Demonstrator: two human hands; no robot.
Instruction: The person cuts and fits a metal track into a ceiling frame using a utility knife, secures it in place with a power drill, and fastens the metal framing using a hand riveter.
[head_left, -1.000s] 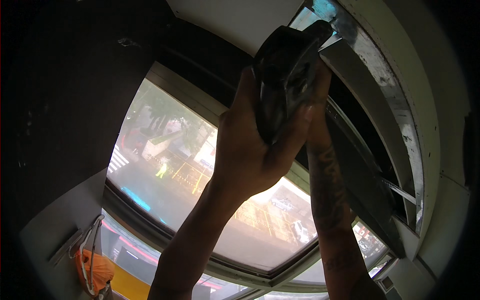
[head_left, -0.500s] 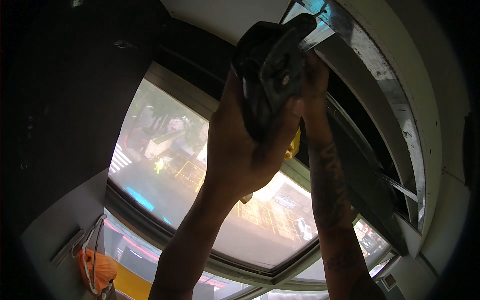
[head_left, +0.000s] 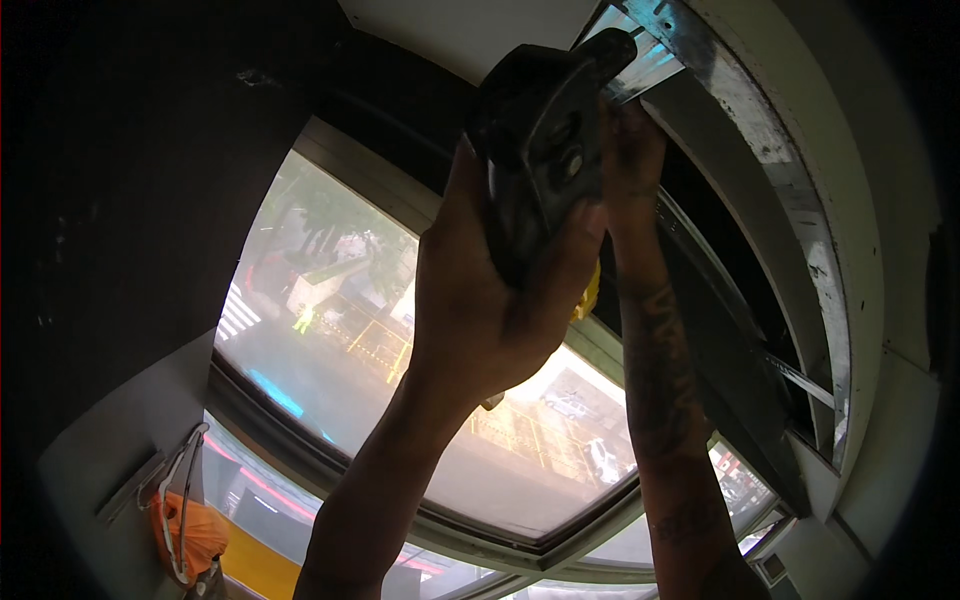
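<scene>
My left hand (head_left: 490, 310) is raised in the middle of the view, its fingers wrapped around a bulky black tool (head_left: 545, 140). The tool has a moulded dark housing with a small round fitting on its side; its exact kind is not clear. A yellow part (head_left: 588, 295) shows just behind my left hand; I cannot tell whether it belongs to the tool. Higher up, my right hand (head_left: 632, 165) reaches to the edge of a shiny metal piece (head_left: 650, 65) under the ceiling. Its fingers are in shadow and partly hidden behind the tool.
A curved metal frame (head_left: 775, 140) borders an opening overhead on the right. Beyond my arms, a large window (head_left: 330, 270) looks down on a street. At the lower left, an orange bag (head_left: 190, 540) hangs by the dark wall (head_left: 130, 200).
The view has shifted slightly. The black tool has turned a little in my left hand's grip, and both hands stay in nearly the same raised place.
</scene>
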